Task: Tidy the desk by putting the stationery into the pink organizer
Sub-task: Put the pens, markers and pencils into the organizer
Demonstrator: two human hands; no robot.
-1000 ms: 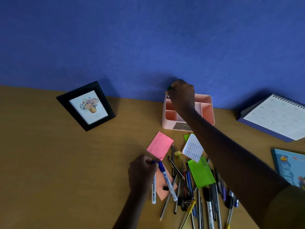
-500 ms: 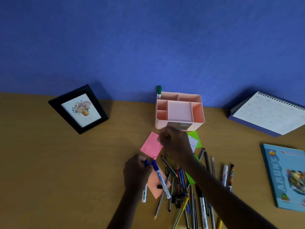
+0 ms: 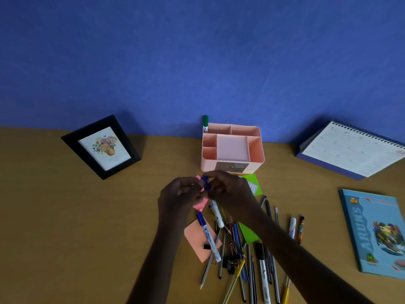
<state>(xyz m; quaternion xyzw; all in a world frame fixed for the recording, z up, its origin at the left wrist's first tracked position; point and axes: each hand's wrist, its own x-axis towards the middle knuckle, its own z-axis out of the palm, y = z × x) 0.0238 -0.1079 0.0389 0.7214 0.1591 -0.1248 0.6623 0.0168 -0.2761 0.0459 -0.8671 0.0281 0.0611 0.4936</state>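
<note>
Left hand and right hand cover most of the blue-capped marker. Pens run off frame at 6 o'clock, calendar at 3 o'clock.

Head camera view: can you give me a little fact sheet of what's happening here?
Hands: left hand and right hand together grip a blue-capped white marker
Organizer: pink plastic organizer, by the blue wall
Already inside: green-capped marker, upright, back-left compartment
Loose: pile of pens and pencils on wooden desk

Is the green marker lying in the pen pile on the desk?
No, the green marker stands upright in the back-left compartment of the pink organizer.
</note>
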